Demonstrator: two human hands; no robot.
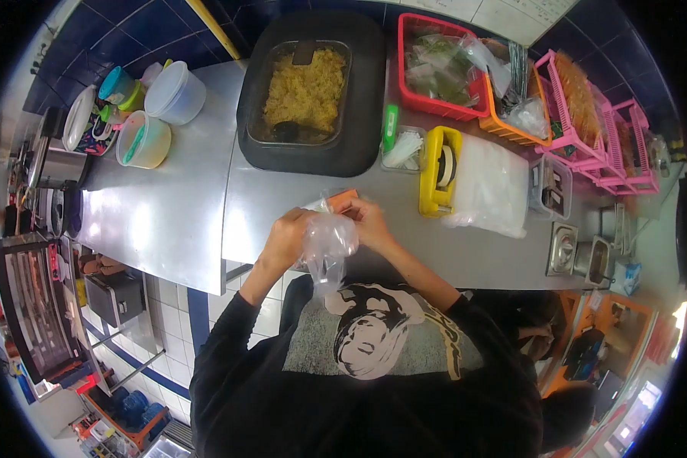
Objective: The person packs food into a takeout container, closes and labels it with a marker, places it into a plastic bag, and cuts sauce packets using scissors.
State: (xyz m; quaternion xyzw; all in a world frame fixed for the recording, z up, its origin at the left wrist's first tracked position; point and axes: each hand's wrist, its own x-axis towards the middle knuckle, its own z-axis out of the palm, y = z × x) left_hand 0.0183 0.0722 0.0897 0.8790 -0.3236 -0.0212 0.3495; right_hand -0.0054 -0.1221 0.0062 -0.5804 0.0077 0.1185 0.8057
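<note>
Taking the hands as the clock's middle and 12 as straight ahead: the person's black printed shirt (404, 343) fills 6 o'clock, with a clear plastic bag (330, 240) dangling toward it, right between the two hands. Left hand (282, 238) has its fingers closed on the bag's left side. Right hand (368, 221) is pinching a small orange piece (343, 199) at the bag's far end; honestly can't tell if it's got some of the plastic too. All of that is over the near part of a steel counter (404, 248). Bit further out, there's a yellow tape dispenser (427, 200) at 2, with a white stack of plastic (488, 183) just beside it, toward 3. Then a big black tray (253, 153) of yellow shredded food (305, 84) near 12, and a cloudy tub (145, 149) at 10. Furthest back: red basket (439, 107) at 1, orange basket (511, 136) at 2.
</note>
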